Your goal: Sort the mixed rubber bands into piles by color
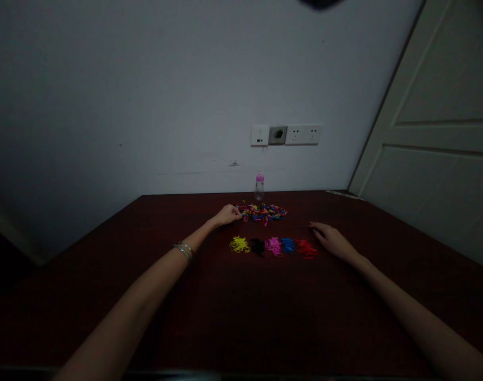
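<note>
My left hand (226,214) reaches to the left end of a mixed-colour pile of small rubber bands (265,212). Its thumb and fingers are pinched together; what is between them, if anything, is too small to make out. My right hand (333,241) rests on the table with its fingers stretched out, holding nothing. It lies just right of the red bands (307,248). In a row leftward from there are separate heaps of blue bands (288,244), pink bands (274,246), black bands (258,246) and yellow bands (239,244).
A clear bottle with a pink top (259,186) stands upright behind the mixed pile. The dark red table (241,317) meets a pale wall (186,95) with sockets (303,135). A white panelled door (436,132) is at the right.
</note>
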The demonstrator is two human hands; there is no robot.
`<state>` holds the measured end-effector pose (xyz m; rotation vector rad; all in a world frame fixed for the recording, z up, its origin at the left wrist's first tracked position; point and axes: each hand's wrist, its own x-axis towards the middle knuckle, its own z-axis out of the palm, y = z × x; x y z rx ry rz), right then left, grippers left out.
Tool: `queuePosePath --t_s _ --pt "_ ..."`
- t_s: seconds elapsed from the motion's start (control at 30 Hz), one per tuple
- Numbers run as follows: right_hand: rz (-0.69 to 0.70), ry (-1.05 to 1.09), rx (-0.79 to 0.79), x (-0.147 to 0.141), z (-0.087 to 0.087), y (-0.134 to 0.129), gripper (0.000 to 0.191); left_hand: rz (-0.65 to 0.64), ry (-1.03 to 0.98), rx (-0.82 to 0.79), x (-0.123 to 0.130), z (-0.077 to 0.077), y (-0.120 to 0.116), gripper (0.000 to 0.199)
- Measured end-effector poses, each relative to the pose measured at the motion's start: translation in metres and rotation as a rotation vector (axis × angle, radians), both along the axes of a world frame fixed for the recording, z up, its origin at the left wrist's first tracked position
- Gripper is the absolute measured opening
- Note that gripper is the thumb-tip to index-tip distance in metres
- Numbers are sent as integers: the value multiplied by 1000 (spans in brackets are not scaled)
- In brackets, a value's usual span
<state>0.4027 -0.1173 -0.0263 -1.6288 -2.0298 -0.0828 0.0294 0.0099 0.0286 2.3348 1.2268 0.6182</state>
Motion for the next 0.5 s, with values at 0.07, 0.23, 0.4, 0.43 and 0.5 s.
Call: queuePosePath --t_s 0.07,0.23,0.4,0.43,0.5 --pt "1 -4 -5 0 0 0 39 -3 -14 3 -2 -1 2 20" --pt "2 27 9 0 0 0 38 -27 28 -7 -8 -5 5 17" --pt "8 21 16 0 0 0 37 -22 55 8 -15 -3 5 23" --pt "7 14 15 1 0 0 37 -23 59 9 -16 -3 5 23" --pt "6 5 11 1 -1 0 37 -27 61 10 -18 -2 5 22"
